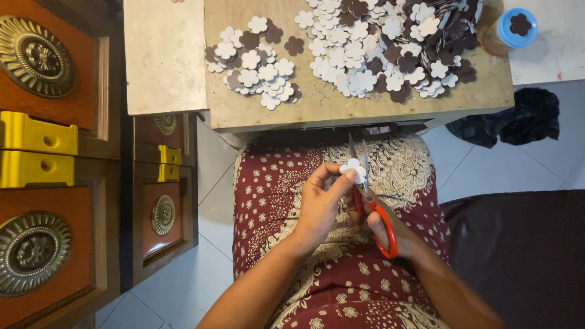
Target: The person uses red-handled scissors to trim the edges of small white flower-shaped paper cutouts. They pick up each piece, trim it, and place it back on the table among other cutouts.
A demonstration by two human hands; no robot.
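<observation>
Left hand (320, 204) pinching white flower cutout (353, 167) by one edge; right hand (390, 228) closed through orange-handled scissors (370, 194). Probably light, thin, bendable; best gripped near petals.

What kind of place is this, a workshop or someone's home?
Probably a home craft corner: a low wooden table heaped with cut flower shapes, carved wooden cabinets alongside, and a tiled floor.

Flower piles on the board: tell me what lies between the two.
In the head view, one lone brown flower lies between the small pile and large pile.
</observation>
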